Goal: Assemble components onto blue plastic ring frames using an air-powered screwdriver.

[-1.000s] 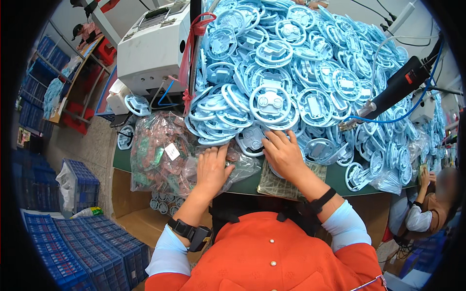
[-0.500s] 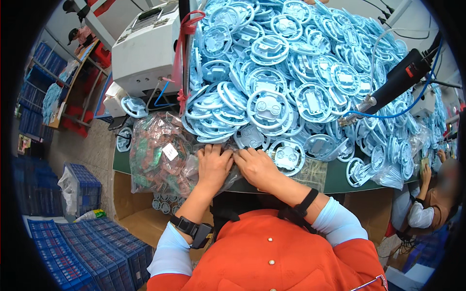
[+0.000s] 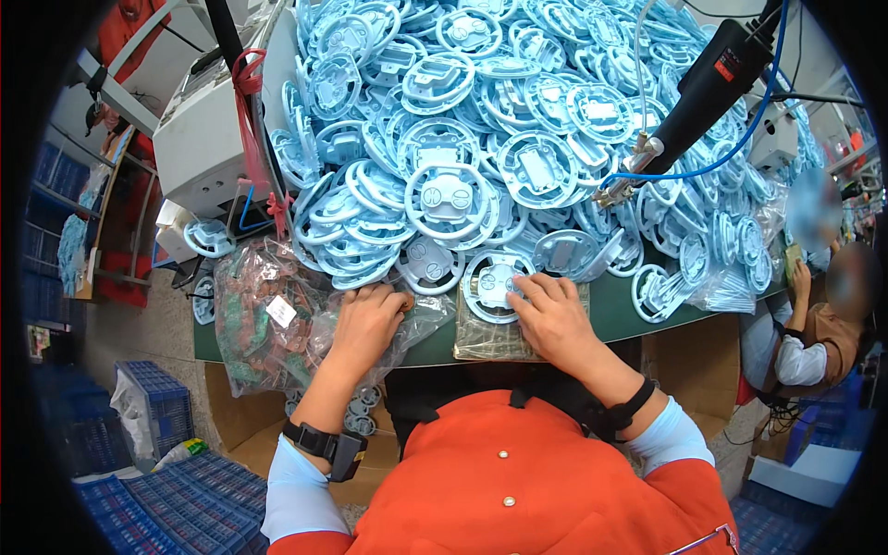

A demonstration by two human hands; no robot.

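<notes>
A clear plastic bag (image 3: 277,324) full of green and reddish-brown circuit boards lies at the left of the table's front edge. Over the bag's loose end is my left hand (image 3: 367,324), fingers curled, a small brown piece (image 3: 407,302) at their tips; its exact kind is unclear. My right hand (image 3: 558,319) has its fingers closed on the right rim of a light-blue plastic toy steering wheel (image 3: 492,285). That wheel lies on a worn, tape-covered pad (image 3: 495,340) in front of me. Behind both hands rises a big heap of similar wheels (image 3: 449,199).
A black powered screwdriver (image 3: 708,102) with a blue hose hangs over the heap's right side. A white machine (image 3: 208,129) stands left, beside a post tied with red ribbon. An open cardboard box (image 3: 245,416) sits below the table. Blue crates (image 3: 176,504) are stacked at lower left; another person works at right.
My hands, earlier close together at the bag's edge, are now apart. The right hand has moved right onto the steering wheel on the pad. The view has shifted to the right.
</notes>
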